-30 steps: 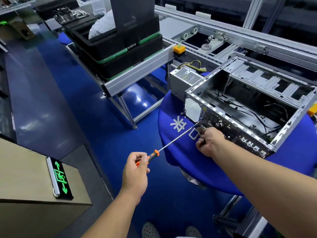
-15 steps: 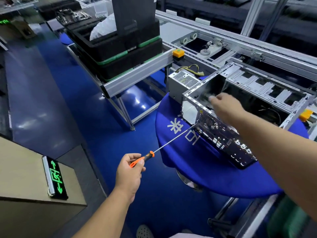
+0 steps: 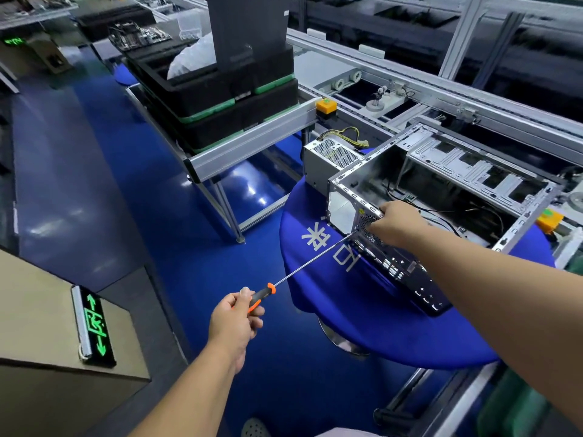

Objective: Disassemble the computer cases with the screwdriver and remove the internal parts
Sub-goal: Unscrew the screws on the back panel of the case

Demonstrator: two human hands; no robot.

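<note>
My right hand (image 3: 392,223) has come back down from inside the frame onto the near top rail of the computer case (image 3: 441,197), fingers curled over its edge. My left hand (image 3: 235,320) grips the screwdriver (image 3: 303,269) handle, tip at the case's rear corner on the blue table (image 3: 362,310).
</note>
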